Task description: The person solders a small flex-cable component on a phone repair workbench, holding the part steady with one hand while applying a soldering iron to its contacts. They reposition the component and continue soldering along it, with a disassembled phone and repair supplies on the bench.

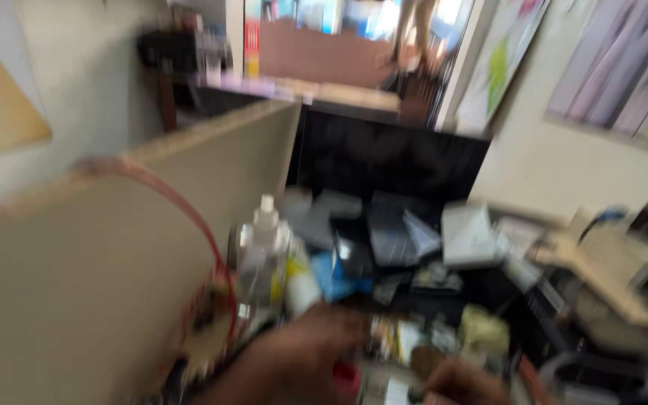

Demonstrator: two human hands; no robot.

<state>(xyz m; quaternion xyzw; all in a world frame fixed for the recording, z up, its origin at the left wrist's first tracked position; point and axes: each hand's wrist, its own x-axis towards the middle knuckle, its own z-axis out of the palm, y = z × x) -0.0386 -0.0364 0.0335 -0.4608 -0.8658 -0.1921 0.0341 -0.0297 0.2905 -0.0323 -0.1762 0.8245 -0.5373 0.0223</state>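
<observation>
Two bare hands, left hand (286,364) and right hand (463,384); one clear plastic spray bottle (262,255); one red looped cable (181,217); one beige partition board (114,262); further blurred desk clutter uncountable.

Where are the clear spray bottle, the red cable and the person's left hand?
Clear spray bottle (262,259), head view, on its see-through body.
Red cable (181,202), head view, on its arching loop.
Left hand (294,364), head view, on its back.

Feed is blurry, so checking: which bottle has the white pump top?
The clear bottle, upright left of the white bottle with yellow band, which shows no pump.
</observation>
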